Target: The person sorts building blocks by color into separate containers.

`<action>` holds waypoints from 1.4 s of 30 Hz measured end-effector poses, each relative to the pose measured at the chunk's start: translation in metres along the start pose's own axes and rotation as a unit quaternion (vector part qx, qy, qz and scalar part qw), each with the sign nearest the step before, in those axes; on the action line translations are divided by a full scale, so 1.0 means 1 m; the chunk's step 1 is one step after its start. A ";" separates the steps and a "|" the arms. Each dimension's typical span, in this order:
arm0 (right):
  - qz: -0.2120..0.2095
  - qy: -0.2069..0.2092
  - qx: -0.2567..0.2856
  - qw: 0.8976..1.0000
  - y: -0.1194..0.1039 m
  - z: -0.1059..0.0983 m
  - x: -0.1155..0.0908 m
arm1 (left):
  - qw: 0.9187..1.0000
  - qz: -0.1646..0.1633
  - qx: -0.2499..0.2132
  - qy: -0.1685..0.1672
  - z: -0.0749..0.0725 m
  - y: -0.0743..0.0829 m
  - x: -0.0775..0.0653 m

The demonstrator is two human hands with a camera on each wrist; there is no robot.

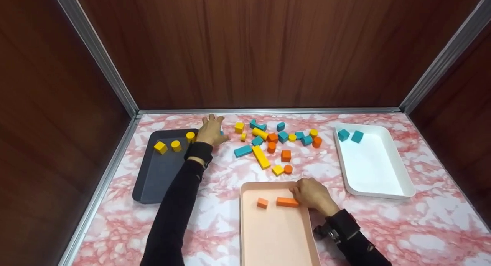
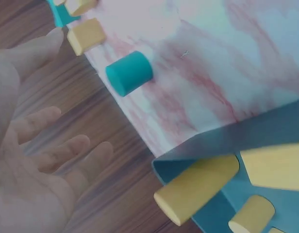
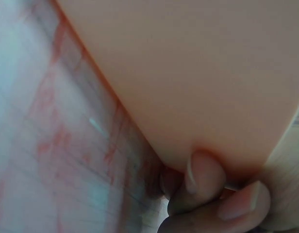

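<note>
Three trays: one peach tray (image 1: 276, 239), one dark gray tray (image 1: 153, 181) left of it, one white tray (image 1: 374, 162) right of it. Beyond peach tray, loose: eight teal blocks (image 1: 243, 151), seven yellow blocks (image 1: 261, 157), five orange blocks (image 1: 286, 155). Inside peach tray: two orange blocks. Left tray: at least four yellow blocks, part hidden. Right tray: two teal blocks.

Long black sleeves (image 1: 172, 212) end near black wristbands (image 1: 198, 151) just behind the hands (image 1: 212, 131); the right band (image 1: 343, 223) bears silvery hardware (image 1: 334, 235).
</note>
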State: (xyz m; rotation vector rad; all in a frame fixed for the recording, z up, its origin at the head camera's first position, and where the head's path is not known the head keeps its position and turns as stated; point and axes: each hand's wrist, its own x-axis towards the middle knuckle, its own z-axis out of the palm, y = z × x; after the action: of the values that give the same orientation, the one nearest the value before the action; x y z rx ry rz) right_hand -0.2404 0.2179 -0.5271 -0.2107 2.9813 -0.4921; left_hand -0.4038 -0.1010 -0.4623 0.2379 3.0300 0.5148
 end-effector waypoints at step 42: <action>0.017 -0.034 -0.006 0.999 -0.001 -0.003 0.003 | 0.992 0.031 -0.119 0.040 -0.001 0.024 -0.014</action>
State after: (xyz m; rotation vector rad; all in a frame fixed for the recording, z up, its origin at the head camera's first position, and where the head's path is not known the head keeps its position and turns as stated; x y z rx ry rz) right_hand -0.2438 0.2172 -0.5240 -0.1747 2.9167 -0.4547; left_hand -0.3862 -0.0811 -0.4532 0.3037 3.0063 0.9048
